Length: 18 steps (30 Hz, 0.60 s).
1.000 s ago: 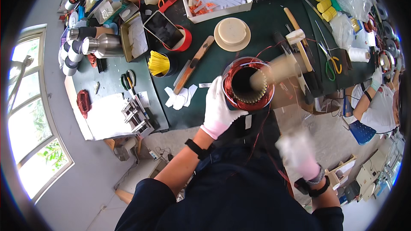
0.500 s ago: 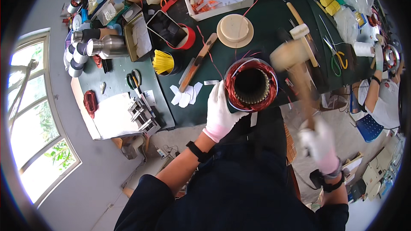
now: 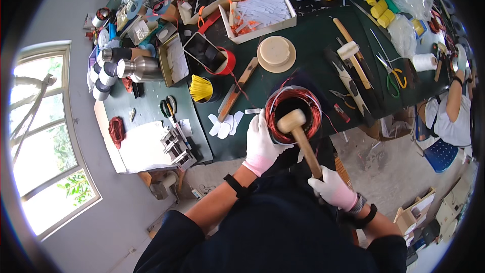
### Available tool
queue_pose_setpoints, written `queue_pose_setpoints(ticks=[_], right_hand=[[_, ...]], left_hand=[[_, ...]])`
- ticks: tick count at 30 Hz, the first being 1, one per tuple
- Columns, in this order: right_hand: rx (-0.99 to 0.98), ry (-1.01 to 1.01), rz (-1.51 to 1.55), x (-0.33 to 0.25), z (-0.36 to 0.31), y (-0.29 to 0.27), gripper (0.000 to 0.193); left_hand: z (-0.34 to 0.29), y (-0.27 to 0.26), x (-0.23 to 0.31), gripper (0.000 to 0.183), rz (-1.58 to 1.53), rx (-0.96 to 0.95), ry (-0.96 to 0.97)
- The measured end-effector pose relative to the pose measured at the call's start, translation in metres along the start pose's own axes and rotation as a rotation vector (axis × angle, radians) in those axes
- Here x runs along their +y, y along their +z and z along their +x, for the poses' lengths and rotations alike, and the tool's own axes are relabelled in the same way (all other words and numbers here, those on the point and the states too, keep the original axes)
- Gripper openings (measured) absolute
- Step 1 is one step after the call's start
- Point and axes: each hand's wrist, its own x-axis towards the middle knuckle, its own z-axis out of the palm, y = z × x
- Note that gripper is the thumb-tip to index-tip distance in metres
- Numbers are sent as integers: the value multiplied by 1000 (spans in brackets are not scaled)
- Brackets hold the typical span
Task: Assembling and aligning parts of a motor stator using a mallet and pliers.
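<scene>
Gripping mallet (image 3: 293,121) in right hand (image 3: 332,188), bracing stator (image 3: 290,104) with left hand (image 3: 260,144) at counter (image 3: 228,145) edge; apparently tamping windings (image 3: 314,126), needing aim next.

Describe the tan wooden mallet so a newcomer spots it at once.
Find the dark green table, then the round copper-wire ring by its near edge. The tan wooden mallet overlaps that ring's opening, its handle in the white-gloved right hand. Unlike the white-headed wooden-handled hammer on the table, it is held and its head is tan.
</scene>
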Motion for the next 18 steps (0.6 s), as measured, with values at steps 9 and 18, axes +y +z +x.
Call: queue_pose_setpoints(ticks=[9,18], right_hand=[[426,24,647,-6,-12,-81,8],[643,-5,-215,67,40,-157,30]], left_hand=[[47,-42,-1,110,-218,-144,-111],[145,-26,46,41,-461,-433,22]])
